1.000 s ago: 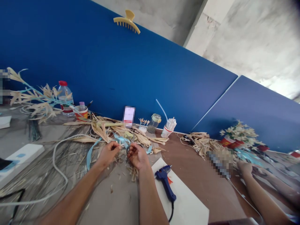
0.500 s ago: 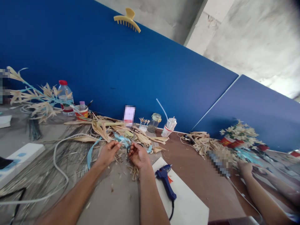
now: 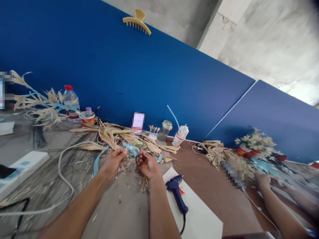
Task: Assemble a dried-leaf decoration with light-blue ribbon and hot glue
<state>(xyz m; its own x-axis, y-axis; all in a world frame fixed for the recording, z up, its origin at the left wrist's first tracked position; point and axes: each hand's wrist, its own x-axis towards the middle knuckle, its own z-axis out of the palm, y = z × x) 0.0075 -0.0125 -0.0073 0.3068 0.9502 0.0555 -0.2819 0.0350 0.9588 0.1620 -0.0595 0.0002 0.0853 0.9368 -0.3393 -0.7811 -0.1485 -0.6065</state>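
Note:
My left hand [image 3: 115, 163] is closed in a pinch, thumb against fingertips. Whatever it holds is too small to make out. Beside it, my right hand [image 3: 149, 165] is curled round a pair of scissors [image 3: 137, 158], whose dark handle loops show at the fingers. Just beyond both hands lie dried corn husks [image 3: 111, 137] in a loose pile. Light blue ribbon [image 3: 97, 162] runs through the husks and down beside my left wrist, with another blue piece [image 3: 133, 149] between the hands. Small husk scraps [image 3: 142, 182] are scattered below them.
A blue glue gun [image 3: 176, 192] lies on a white board [image 3: 196, 212] at right. Left are a power strip [image 3: 25, 169], white cable [image 3: 66, 179] and thin wires. A phone [image 3: 138, 122], jar [image 3: 164, 130] and cups line the blue partition [image 3: 149, 73]. Another person's hands [image 3: 264, 182] work far right.
My left hand has shifted very slightly, its fingertips closer together. My right hand stays in place with the scissors. The whole view has moved a little.

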